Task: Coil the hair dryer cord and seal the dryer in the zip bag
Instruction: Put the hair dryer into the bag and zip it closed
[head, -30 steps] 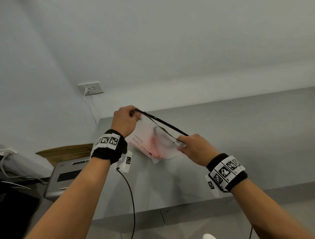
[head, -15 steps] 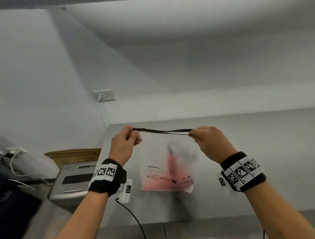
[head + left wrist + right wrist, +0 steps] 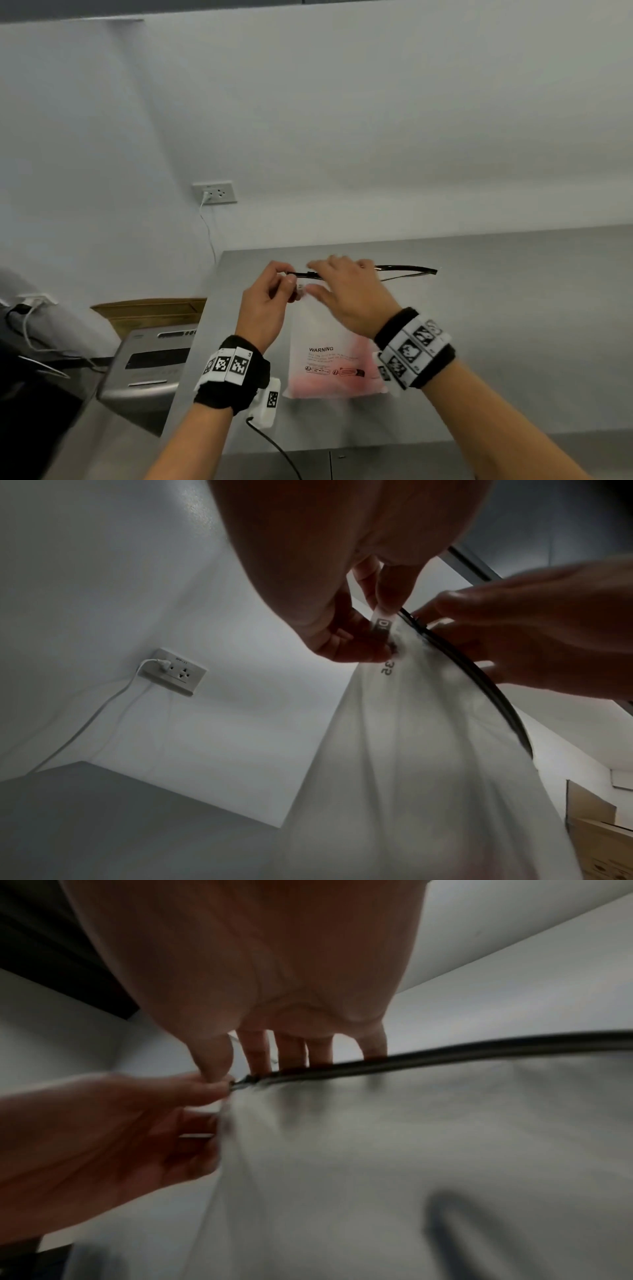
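Hanging upright above the metal table (image 3: 513, 325), the zip bag (image 3: 325, 342) is frosted white with a black zip strip (image 3: 404, 269) along the top and "WARNING" print low on the front. A pink blur low inside it is presumably the hair dryer (image 3: 329, 382); its shape is unclear through the plastic, and the cord can't be made out.

Left hand (image 3: 265, 308) pinches the bag's top left corner, thumb and fingers closed on the end of the strip and a small white tag (image 3: 382, 623). Right hand (image 3: 346, 294) is just beside it on the strip near that same corner: in the right wrist view the thumb (image 3: 214, 1058) sits on the near side of the strip and the four fingers go behind it, so it looks like a pinch on the strip, though motion blur leaves the contact soft. The rest of the strip runs free to the right, slightly bowed.

Both wrists wear black bands with black-and-white marker tags. A wall socket (image 3: 214, 193) with a white plug and cable is on the wall behind the table's left corner. Left of the table are a grey machine (image 3: 147, 366) and a cardboard box (image 3: 150, 310).
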Available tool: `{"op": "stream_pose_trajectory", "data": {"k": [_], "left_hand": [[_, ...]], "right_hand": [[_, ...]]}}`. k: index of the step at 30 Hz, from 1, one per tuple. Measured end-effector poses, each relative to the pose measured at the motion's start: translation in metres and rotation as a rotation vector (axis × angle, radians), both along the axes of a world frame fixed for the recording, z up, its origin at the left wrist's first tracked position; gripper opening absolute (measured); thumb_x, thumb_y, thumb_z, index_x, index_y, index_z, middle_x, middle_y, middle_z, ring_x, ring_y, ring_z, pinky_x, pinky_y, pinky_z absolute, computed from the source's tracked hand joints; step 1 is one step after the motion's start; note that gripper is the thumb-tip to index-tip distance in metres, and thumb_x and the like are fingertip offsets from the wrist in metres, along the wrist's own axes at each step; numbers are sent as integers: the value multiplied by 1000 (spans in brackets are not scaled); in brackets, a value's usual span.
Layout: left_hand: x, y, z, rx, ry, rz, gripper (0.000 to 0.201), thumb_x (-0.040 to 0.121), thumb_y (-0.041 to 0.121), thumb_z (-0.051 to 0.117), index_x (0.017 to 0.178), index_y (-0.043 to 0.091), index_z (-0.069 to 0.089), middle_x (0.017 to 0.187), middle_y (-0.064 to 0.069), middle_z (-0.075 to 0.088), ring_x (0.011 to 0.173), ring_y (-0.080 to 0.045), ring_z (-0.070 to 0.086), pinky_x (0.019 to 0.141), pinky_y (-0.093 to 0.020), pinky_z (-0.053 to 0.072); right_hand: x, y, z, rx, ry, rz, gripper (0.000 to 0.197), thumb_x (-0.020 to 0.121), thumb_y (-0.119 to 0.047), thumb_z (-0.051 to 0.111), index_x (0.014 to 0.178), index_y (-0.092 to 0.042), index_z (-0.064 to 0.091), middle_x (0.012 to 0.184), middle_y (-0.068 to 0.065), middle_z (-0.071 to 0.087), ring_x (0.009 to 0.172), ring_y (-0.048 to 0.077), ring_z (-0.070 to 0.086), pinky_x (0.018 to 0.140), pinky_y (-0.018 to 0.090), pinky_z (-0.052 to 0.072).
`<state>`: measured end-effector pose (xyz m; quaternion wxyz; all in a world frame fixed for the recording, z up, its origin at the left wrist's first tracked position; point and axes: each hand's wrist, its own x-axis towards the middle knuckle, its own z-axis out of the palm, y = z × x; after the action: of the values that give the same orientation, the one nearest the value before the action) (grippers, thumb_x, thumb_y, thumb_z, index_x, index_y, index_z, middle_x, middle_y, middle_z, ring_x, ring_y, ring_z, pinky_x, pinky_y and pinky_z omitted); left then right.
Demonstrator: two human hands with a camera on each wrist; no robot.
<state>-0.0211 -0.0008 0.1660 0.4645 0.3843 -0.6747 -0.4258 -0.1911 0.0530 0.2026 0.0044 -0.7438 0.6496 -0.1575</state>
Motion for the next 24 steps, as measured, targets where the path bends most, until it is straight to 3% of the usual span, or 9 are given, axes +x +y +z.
{"op": "stream_pose_trajectory", "data": {"k": [3,6,10,14,20,22,24], "left_hand": [[3,0,-1,-7,-6,17,12,101,11,55,97,19,62,73,-9,71,68,-15,65,71,-22,55],[6,2,-1,-10,-4,29,8,100,10,56,96,13,62,74,-9,73,68,-9,69,70,-16,53],[6,2,-3,-27,-1,76,8,100,7,56,95,9,62,75,-15,72,65,-4,68,68,-13,52],[10,-4,-8,-20,17,112,15,101,8,54,92,18,62,75,-13,70,66,-8,69,69,-18,54],[12,-10,-10,-22,35,127,24,101,11,54,88,30,61,74,-7,70,69,-13,70,73,-26,55],[9,-11,-10,-30,34,115,25,102,11,54,88,31,61,74,-6,71,70,-14,70,74,-27,56],[6,-11,-9,-29,48,109,27,102,12,53,88,33,61,75,-9,72,71,-16,70,75,-30,57]], "right_hand": [[23,-13,-7,-25,75,15,18,104,-32,39,110,-22,52,95,-2,63,90,26,61,85,47,41],[15,-15,-11,-83,107,21,16,106,-31,38,103,-24,52,82,-4,61,77,24,56,79,44,39],[-21,-9,-16,-57,141,40,23,107,-37,33,104,-27,53,88,-6,62,81,22,54,79,42,33],[-73,1,-20,-1,176,-67,24,106,-40,34,105,-30,56,94,-8,65,89,21,59,87,43,36],[-144,24,-22,113,130,-256,23,103,-40,41,100,-30,61,96,-7,65,94,24,63,79,39,42],[-150,26,-22,182,90,-261,22,102,-36,45,99,-27,65,99,-6,65,97,25,64,82,41,46],[-144,24,-23,160,14,-180,20,99,-32,53,107,-24,70,113,-6,66,105,24,64,92,42,48]]}}
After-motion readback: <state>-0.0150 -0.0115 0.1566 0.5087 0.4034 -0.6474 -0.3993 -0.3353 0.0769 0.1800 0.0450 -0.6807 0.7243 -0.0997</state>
